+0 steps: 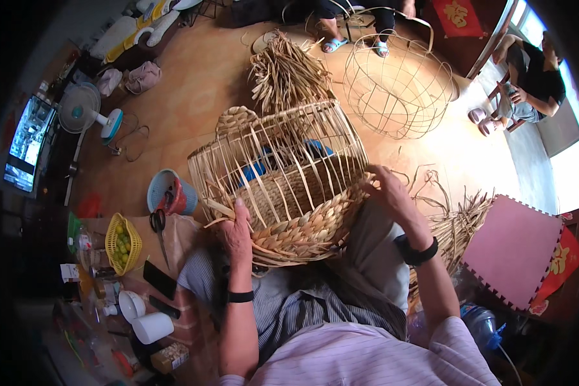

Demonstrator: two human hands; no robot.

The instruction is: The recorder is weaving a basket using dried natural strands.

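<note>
A half-woven straw basket (302, 225) rests tilted across my lap. Its near edge and floor are thickly braided, while the upper side shows bare upright stakes with gaps. My left hand (237, 228) grips the basket's left side, thumb up, where loose flat strands stick out beside it. At the right end of the braided edge is my right hand (389, 193), its fingers curled in against the weave; whatever is between the fingertips is too small to make out. Blue shoes (318, 149) show through the stakes. A braided handle loop (237, 119) rises at the far left.
A bundle of dried stalks (286, 71) and a wire basket frame (399, 87) lie ahead on the floor. More stalks (460, 222) lie right, beside a pink mat (511, 251). Scissors (158, 225), a yellow basket of green fruit (123, 244) and a fan (80, 108) are left. Two people sit nearby.
</note>
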